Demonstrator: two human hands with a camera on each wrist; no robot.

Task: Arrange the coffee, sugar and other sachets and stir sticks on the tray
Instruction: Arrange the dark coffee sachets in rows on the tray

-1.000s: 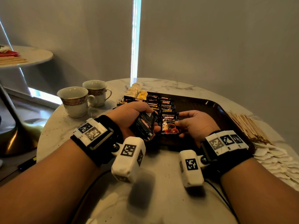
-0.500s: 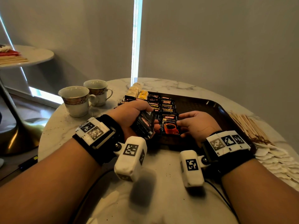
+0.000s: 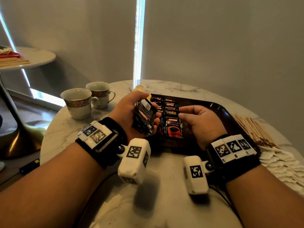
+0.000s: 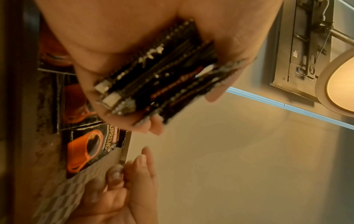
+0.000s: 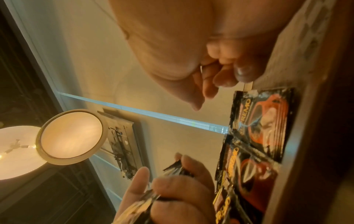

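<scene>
My left hand (image 3: 130, 111) grips a stack of black coffee sachets (image 3: 144, 119) just above the front left corner of the dark brown tray (image 3: 220, 111). The left wrist view shows the stack (image 4: 157, 75) edge-on between thumb and fingers. Rows of coffee sachets lie on the tray's left side, the nearest one (image 3: 173, 127) face up with a red cup printed on it. My right hand (image 3: 197, 119) hovers just right of that sachet, its fingers loosely curled and empty. From the right wrist, the fingers (image 5: 206, 78) hang clear of the laid sachets (image 5: 262, 121).
Wooden stir sticks (image 3: 253, 129) lie in a heap right of the tray, with white sachets (image 3: 283, 162) spread nearer me. Two cups (image 3: 77, 102) (image 3: 100, 94) stand left of the tray. Yellow sachets (image 3: 139, 88) show behind my left hand. A side table (image 3: 32, 58) stands far left.
My right hand has let go of the nearest coffee sachet, which now lies flat on the tray, and has lifted slightly. My left hand has raised its stack a little.
</scene>
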